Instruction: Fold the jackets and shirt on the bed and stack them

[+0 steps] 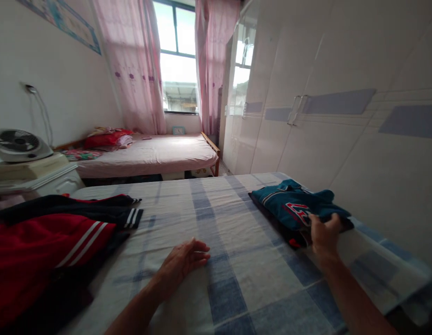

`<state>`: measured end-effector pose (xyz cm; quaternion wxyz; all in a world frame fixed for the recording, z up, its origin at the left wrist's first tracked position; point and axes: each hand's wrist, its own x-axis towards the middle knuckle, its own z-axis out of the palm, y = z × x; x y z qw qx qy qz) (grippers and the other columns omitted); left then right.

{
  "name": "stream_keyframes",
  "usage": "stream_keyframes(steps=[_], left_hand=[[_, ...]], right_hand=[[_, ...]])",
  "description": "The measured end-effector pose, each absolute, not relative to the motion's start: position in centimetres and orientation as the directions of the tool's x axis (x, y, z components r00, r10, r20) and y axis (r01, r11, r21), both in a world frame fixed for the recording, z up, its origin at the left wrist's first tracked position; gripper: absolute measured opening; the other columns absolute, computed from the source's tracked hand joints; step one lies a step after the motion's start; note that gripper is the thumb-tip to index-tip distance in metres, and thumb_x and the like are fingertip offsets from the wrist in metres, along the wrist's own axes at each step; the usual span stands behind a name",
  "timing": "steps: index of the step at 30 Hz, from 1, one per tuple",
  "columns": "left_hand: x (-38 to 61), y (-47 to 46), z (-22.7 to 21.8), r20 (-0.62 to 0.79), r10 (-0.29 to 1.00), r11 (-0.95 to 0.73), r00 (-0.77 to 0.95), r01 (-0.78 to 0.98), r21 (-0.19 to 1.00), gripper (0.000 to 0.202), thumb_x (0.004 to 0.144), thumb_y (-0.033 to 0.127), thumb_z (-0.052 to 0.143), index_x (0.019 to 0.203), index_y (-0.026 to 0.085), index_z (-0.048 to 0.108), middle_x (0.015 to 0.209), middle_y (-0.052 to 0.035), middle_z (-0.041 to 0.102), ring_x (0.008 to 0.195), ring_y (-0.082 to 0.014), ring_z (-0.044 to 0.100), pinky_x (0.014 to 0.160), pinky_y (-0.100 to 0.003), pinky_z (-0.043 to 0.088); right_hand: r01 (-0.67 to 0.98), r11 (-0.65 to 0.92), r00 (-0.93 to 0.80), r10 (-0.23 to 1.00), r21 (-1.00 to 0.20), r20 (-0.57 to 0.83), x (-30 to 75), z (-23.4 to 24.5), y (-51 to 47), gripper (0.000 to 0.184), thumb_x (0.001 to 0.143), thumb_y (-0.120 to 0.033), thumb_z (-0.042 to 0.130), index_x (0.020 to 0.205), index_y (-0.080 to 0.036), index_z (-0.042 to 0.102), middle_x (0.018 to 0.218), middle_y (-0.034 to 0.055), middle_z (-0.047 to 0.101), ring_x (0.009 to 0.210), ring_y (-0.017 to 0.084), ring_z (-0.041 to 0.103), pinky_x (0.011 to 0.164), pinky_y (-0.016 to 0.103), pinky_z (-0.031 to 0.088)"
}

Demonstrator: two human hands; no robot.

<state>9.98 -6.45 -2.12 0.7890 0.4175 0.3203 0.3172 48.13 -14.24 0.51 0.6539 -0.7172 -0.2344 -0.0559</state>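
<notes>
My right hand (324, 235) is at the near edge of a folded teal jacket (296, 197) on the right side of the bed, its thumb and fingers bent onto the cloth. A red letter patch with a white outline shows on the jacket. Dark clothing (284, 229) with a bit of red lies beneath it. Over the middle of the checked bedsheet (237, 232), my left hand (184, 258) is open, fingers loosely stretched and holding nothing. To its left is a heap with a red garment (83, 237) with white stripes and a dark garment (107, 209) with striped cuffs.
A tall white wardrobe (307, 70) runs along the right side. Beyond the near bed stands a second bed (160, 153) with a pink sheet, under a curtained window (179, 60). At the left, a fan (20, 144) sits on a cabinet (58, 177).
</notes>
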Motion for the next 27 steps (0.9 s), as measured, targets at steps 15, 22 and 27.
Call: stream_keyframes(steps=[15, 22, 27], left_hand=[[10.4, -7.4, -1.6, -0.107, 0.817, 0.265, 0.567, -0.203, 0.943, 0.057, 0.061, 0.068, 0.061, 0.072, 0.011, 0.060, 0.077, -0.0060, 0.061, 0.065, -0.0134, 0.062, 0.072, -0.033, 0.049], [8.4, -7.6, 0.6, 0.056, 0.938, -0.043, 0.341, -0.044, 0.998, 0.026, 0.073, 0.038, 0.060, 0.079, 0.013, 0.064, 0.069, -0.0048, 0.061, 0.065, -0.0172, 0.061, 0.063, -0.031, 0.048], [-0.3, -9.0, 5.2, 0.318, 0.947, -0.310, -0.047, 0.128, 0.942, 0.027, 0.081, 0.033, 0.053, 0.103, 0.019, 0.060, 0.113, -0.0106, 0.060, 0.108, -0.0252, 0.055, 0.091, -0.036, 0.044]], right_hand=[[0.993, 0.080, -0.044, 0.934, -0.086, 0.354, 37.0, -6.3, -6.0, 0.053, 0.086, -0.042, 0.029, 0.120, -0.014, 0.057, 0.132, 0.0138, 0.053, 0.124, 0.029, 0.046, 0.101, 0.048, 0.037], [0.986, 0.148, -0.104, 0.912, -0.082, 0.397, 38.8, -7.2, -5.6, 0.056, 0.083, -0.042, 0.028, 0.117, -0.011, 0.061, 0.126, 0.0134, 0.059, 0.120, 0.026, 0.051, 0.100, 0.041, 0.040], [0.980, 0.155, -0.093, 0.909, -0.122, 0.406, 38.7, -7.2, -5.4, 0.056, 0.081, -0.043, 0.030, 0.115, -0.013, 0.061, 0.125, 0.0133, 0.059, 0.118, 0.027, 0.053, 0.101, 0.042, 0.040]])
